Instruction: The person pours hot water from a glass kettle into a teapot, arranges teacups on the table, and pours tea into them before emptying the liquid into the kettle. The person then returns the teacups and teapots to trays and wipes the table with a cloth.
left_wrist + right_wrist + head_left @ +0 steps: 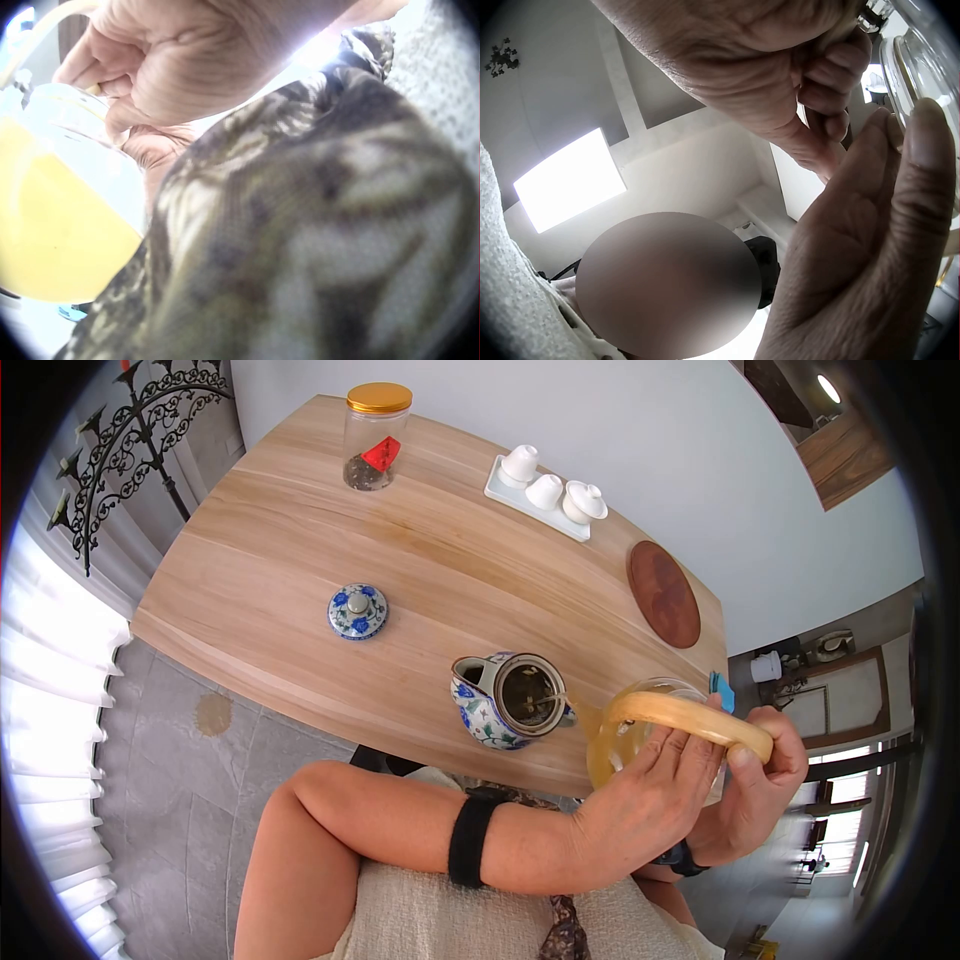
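A glass pitcher [603, 745] of yellow liquid is tilted over the table, its lip toward a blue-and-white floral teapot [487, 722]. A pale streak runs from the lip into the teapot's uncovered mouth, where dark liquid shows. My right hand [752, 790] grips the pitcher's pale curved handle [690, 718] at its far end. Straight fingers of my left hand [640, 795] press at the pitcher's top, just under the handle. In the left wrist view the liquid [60, 225] slants inside the glass. The teapot's floral lid [357, 612] lies on the table to the left.
On the wooden table [270, 530] stand a gold-lidded jar [378, 445] and a white tray [558, 525] with white cups and a lidded bowl. A brown oval board [663, 595] lies at the right edge, a small blue object [721, 692] behind the pitcher.
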`<action>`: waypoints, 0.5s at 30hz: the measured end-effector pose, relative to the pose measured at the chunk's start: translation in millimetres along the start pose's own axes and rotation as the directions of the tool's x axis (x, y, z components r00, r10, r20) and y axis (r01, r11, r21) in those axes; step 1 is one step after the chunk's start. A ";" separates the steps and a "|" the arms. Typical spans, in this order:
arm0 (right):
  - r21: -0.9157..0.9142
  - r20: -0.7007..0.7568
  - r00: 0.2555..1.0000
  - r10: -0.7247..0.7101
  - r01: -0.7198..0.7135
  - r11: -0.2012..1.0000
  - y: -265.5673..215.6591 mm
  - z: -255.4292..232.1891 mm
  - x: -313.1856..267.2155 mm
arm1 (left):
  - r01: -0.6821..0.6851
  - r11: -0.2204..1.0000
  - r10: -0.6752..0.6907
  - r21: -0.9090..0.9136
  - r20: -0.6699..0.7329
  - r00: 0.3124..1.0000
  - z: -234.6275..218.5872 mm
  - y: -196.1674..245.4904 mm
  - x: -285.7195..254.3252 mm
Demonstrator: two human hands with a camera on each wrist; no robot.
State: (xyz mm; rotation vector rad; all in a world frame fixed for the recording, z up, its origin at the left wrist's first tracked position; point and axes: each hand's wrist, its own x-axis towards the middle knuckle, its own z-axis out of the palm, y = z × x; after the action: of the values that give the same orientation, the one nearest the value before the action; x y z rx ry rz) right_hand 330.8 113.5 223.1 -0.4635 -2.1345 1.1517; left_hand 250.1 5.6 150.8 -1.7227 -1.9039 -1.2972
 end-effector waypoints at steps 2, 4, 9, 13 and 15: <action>-0.001 0.008 1.000 -0.001 0.001 1.000 0.4 -0.8 0.2 | 0.000 1.000 0.000 -0.001 0.010 1.000 0.5 0.3 -0.3; -0.002 0.008 1.000 -0.002 0.002 1.000 0.9 -1.0 0.0 | 0.002 1.000 -0.002 0.008 -0.007 1.000 0.6 0.4 -0.3; -0.002 0.004 1.000 -0.001 0.001 1.000 0.7 -0.1 -0.1 | 0.012 1.000 -0.012 0.011 -0.013 1.000 0.9 0.5 0.0; -0.002 -0.001 1.000 0.009 -0.009 1.000 -0.1 0.0 -0.4 | 0.010 1.000 -0.010 0.005 -0.013 1.000 0.0 0.4 -0.6; -0.006 -0.006 1.000 0.012 -0.012 1.000 -0.2 0.4 -0.5 | 0.010 1.000 -0.010 0.007 -0.011 1.000 -0.3 0.2 -1.0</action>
State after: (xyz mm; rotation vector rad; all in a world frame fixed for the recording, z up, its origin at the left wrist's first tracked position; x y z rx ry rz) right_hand 330.9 112.8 223.0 -0.4819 -2.1329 1.1496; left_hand 250.5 4.7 150.4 -1.7019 -1.9109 -1.2995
